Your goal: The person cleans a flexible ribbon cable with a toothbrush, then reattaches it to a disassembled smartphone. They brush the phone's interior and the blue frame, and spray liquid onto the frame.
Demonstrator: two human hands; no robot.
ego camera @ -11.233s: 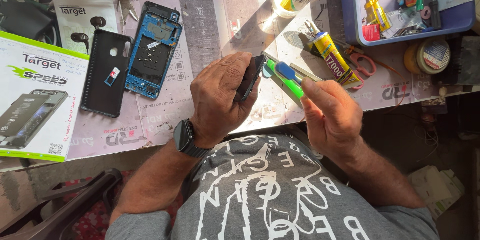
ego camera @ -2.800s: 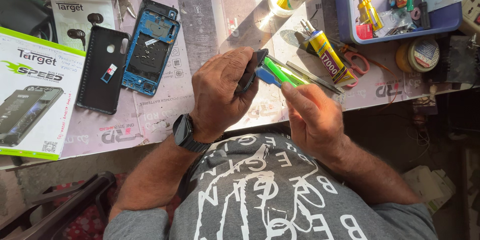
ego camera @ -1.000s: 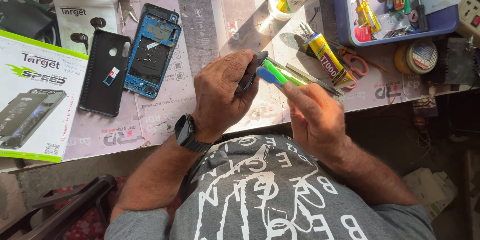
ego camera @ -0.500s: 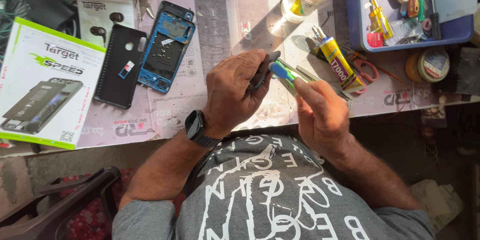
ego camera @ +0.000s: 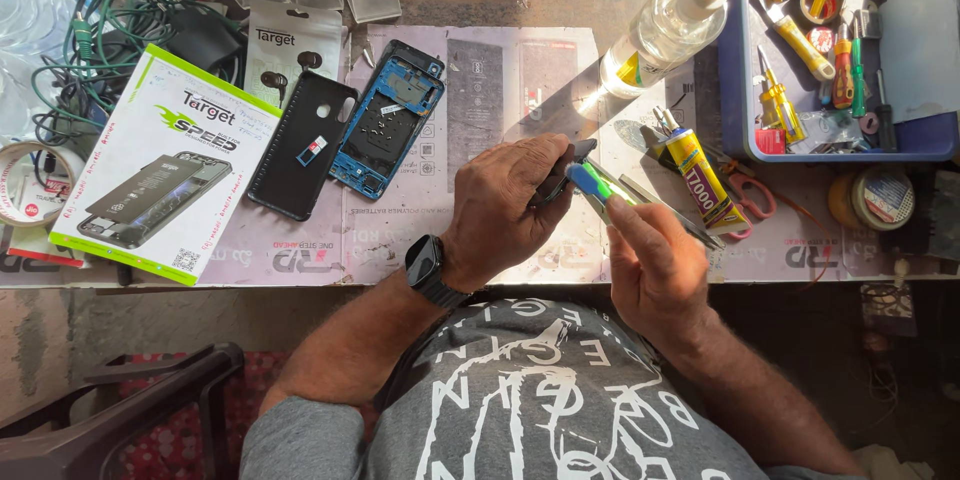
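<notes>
Above the near edge of a grey printed work mat [ego camera: 470, 90], the left hand [ego camera: 505, 205] is curled shut around a small dark flat part [ego camera: 568, 172], of which only the upper end shows past the fingers. The right hand [ego camera: 655, 265] meets it from the right, pinching a green-and-blue handled tool [ego camera: 592, 182] between thumb and fingers, with the tool's blue end touching the dark part. A black smartwatch [ego camera: 432, 272] sits on the left wrist. Just beyond the right hand lie a yellow tube of glue [ego camera: 700, 178] and red-handled scissors [ego camera: 748, 202], the tube partly over the scissors. Farther back stands a clear plastic spray bottle [ego camera: 665, 30], tilted in the view, beside a blue plastic tray [ego camera: 735, 90] holding yellow, red and green screwdrivers. To the left of the hands, well apart from them, a blue phone frame [ego camera: 385, 120] lies open side up, touching a black phone back cover [ego camera: 300, 145]. Left of that rests a white-and-green printed box [ego camera: 165, 165], with a tangle of green cable [ego camera: 110, 20] behind it and a roll of tape [ego camera: 22, 185] at the left edge.
</notes>
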